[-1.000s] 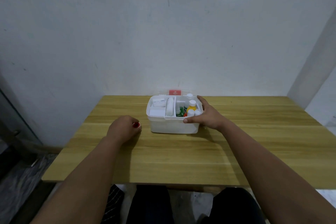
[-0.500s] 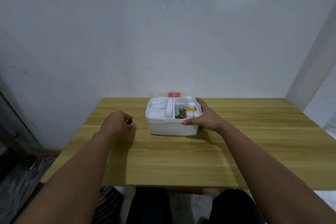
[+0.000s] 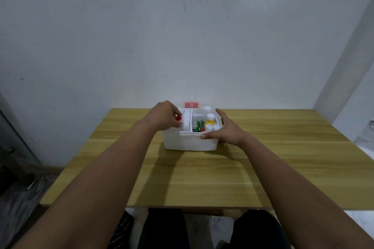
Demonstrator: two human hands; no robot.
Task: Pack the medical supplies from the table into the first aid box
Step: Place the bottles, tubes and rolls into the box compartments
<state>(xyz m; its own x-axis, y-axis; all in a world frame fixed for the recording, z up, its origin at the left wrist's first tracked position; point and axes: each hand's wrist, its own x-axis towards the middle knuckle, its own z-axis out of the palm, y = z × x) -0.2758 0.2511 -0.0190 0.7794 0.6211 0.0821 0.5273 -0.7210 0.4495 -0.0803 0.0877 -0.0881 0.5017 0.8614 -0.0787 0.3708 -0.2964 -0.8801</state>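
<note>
A white first aid box stands open at the far middle of the wooden table. Inside I see a white gauze roll, a yellow bottle with a white cap, small white bottles and a green packet. My left hand is over the box's left compartment, fingers curled round a small red-capped item. My right hand grips the box's right rim and wall, thumb on the front edge.
The box's lid with a red label stands up behind it against the white wall. Bare wood stretches to either side and in front of the box. The table's near edge is above my dark-clothed lap.
My left hand lifted from the table left of the box and moved right and forward with the red-capped item, ending over the left compartment. The right hand stayed on the box.
</note>
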